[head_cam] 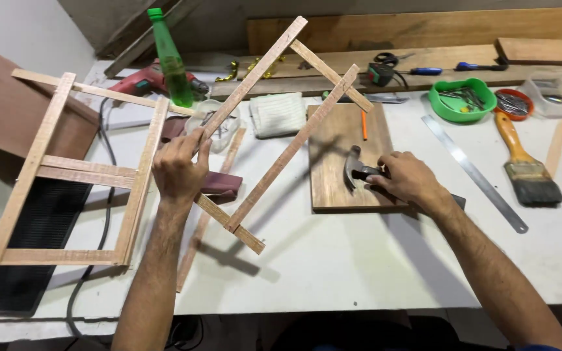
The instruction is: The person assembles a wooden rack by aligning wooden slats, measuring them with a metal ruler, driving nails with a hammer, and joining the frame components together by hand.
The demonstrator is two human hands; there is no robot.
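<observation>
On the white workbench (333, 260), tools lie before stacked planks (424, 29).

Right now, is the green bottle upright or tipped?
Upright: the green bottle stands on the table, cap on top.

2 wooden slat frames: 1 (281, 123) gripped by the left hand (178, 170), 1 (76, 172) just left of that grip. 1 hammer (358, 171) under the right hand (411, 181). Beyond: 1 green bottle (169, 58), 1 paintbrush (527, 162), 1 steel ruler (475, 173), 2 bowls of nails (462, 99).
</observation>
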